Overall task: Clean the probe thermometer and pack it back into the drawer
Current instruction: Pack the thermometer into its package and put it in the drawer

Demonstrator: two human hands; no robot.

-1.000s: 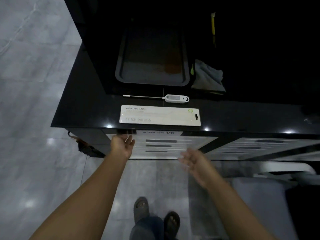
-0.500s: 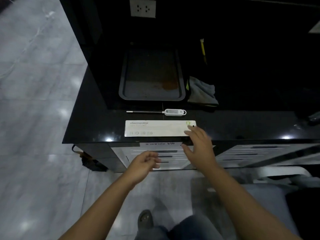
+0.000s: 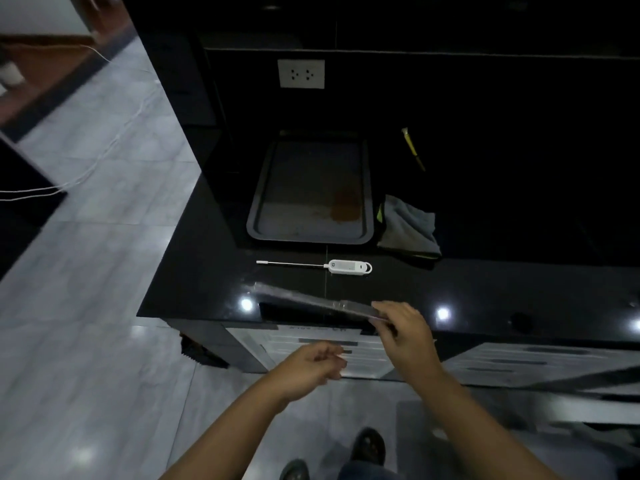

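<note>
The left hand (image 3: 313,367) and right hand (image 3: 407,336) are showing bare, with no gloves, rings or watch, and both forearms are showing uncovered, with no sleeves. The person is wearing dark open-toed sandals (image 3: 369,445) and blue-grey trousers (image 3: 370,472).

White thermometer (image 3: 348,267) (black counter (image 3: 502,289))

The surface (image 3: 207,271) is glossy black stone that mirrors the ceiling lights. The thermometer (image 3: 349,267) has a smooth white plastic body and thin metal probe; the cloth (image 3: 410,226) is soft grey fabric, the tray (image 3: 263,188) matt and stained.
</note>
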